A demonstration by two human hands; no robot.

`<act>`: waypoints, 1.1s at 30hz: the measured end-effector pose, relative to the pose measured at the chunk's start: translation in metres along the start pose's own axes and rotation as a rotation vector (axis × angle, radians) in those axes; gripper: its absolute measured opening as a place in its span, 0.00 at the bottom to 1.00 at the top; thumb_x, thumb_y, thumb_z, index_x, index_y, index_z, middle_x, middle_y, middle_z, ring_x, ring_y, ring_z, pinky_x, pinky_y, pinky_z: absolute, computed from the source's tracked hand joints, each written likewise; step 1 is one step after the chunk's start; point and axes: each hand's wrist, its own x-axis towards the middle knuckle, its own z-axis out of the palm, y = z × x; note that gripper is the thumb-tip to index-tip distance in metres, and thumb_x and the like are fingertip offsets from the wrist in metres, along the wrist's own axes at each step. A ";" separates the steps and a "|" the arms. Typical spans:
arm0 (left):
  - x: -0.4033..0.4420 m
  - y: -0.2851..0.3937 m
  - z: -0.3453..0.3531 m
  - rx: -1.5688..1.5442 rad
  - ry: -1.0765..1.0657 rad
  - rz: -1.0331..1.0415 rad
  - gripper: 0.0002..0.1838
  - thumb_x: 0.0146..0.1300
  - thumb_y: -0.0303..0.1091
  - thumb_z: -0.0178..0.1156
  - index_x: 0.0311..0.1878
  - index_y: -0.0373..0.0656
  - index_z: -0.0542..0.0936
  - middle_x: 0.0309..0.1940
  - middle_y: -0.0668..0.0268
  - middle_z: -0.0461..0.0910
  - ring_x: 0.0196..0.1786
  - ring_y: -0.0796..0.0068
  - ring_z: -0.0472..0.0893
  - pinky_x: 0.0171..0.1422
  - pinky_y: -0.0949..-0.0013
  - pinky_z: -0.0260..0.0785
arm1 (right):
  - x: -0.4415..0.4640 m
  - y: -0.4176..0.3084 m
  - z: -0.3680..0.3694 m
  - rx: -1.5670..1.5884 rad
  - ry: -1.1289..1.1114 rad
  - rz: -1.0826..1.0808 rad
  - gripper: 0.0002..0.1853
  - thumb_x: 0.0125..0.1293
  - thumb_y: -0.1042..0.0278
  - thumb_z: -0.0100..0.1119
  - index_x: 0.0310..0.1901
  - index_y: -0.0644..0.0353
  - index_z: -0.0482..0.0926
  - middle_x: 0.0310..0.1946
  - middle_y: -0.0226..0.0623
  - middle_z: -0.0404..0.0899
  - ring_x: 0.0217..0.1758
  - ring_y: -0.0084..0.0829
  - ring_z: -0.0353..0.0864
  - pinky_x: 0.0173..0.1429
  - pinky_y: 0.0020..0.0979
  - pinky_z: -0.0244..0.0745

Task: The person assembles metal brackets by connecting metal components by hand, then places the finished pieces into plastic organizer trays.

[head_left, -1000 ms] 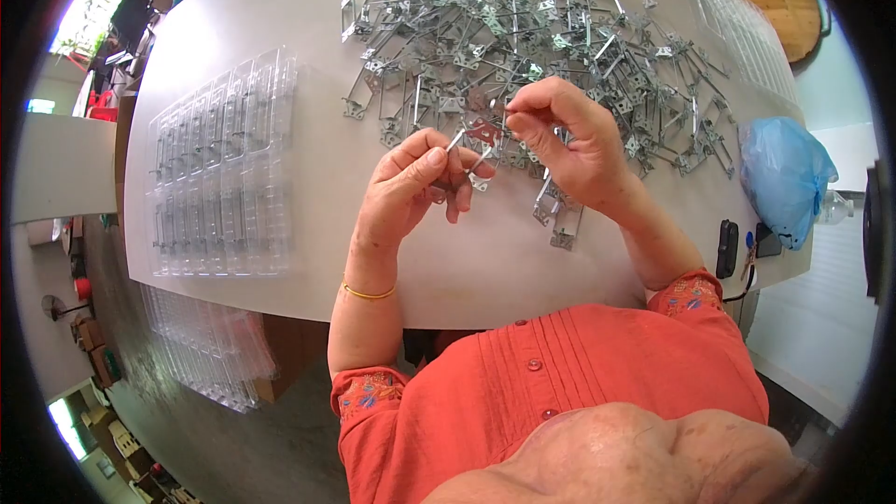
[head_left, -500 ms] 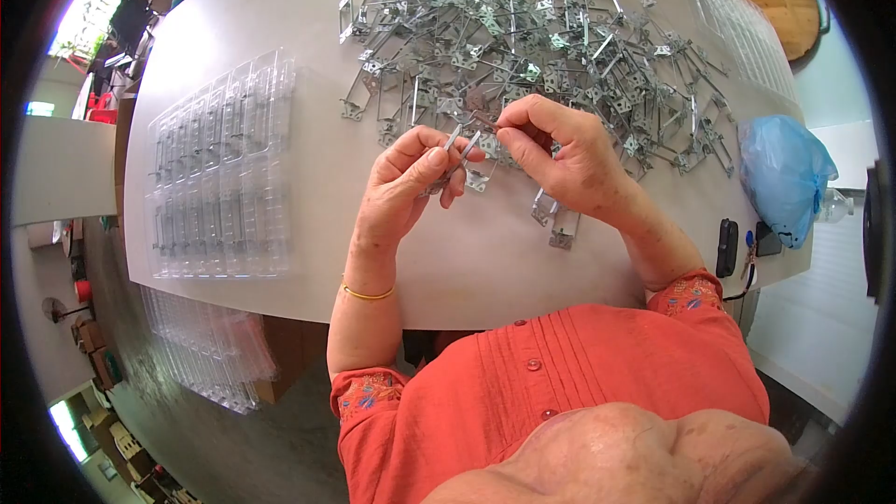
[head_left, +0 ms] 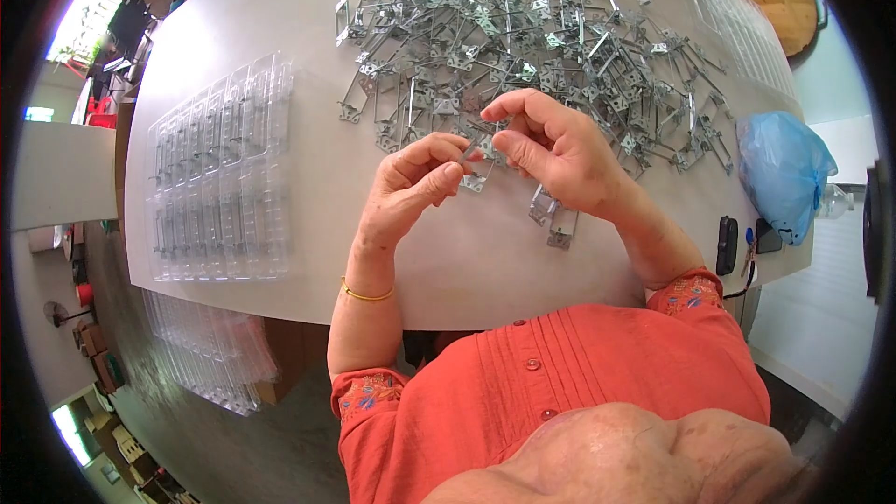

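My left hand (head_left: 415,182) pinches a small metal bracket (head_left: 473,147) between thumb and fingers, just in front of the heap. Facing it, my right hand (head_left: 560,145) has its thumb and index finger parted at the bracket's far side. Whether its other, curled fingers touch the piece is hidden. Behind both hands spreads a heap of silvery metal brackets (head_left: 509,47), thin rods with perforated plates at their ends. A loose bracket (head_left: 560,229) lies below my right hand, apart from most of the heap.
On the left of the white table (head_left: 448,280) lies a clear plastic tray (head_left: 221,173) with metal pieces in its slots. Another clear tray (head_left: 742,33) is at the far right. A blue plastic bag (head_left: 786,177) and a black case (head_left: 727,245) sit at the right edge.
My right thumb and index finger have parted from their pinch, and the hand has shifted slightly left. My left hand stays nearly in place, with the bracket in its fingers turned.
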 end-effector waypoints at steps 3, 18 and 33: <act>0.000 0.003 0.002 0.031 -0.017 0.008 0.09 0.75 0.33 0.67 0.45 0.36 0.85 0.53 0.62 0.84 0.37 0.84 0.76 0.36 0.79 0.67 | 0.001 -0.001 -0.001 0.138 -0.065 0.097 0.11 0.80 0.71 0.60 0.59 0.63 0.79 0.32 0.23 0.78 0.33 0.12 0.73 0.36 0.20 0.68; 0.000 -0.003 0.005 0.197 -0.150 0.038 0.06 0.75 0.28 0.66 0.49 0.35 0.83 0.50 0.65 0.85 0.41 0.85 0.77 0.44 0.77 0.71 | 0.003 0.016 0.001 0.090 0.120 -0.022 0.05 0.79 0.67 0.64 0.47 0.59 0.82 0.33 0.20 0.78 0.34 0.10 0.73 0.38 0.19 0.69; 0.003 -0.010 -0.009 -0.386 -0.036 0.119 0.11 0.80 0.35 0.60 0.55 0.36 0.82 0.53 0.43 0.86 0.36 0.76 0.82 0.34 0.76 0.72 | 0.003 0.007 0.002 0.114 0.036 0.108 0.07 0.80 0.65 0.62 0.46 0.60 0.82 0.29 0.20 0.77 0.30 0.12 0.73 0.34 0.21 0.69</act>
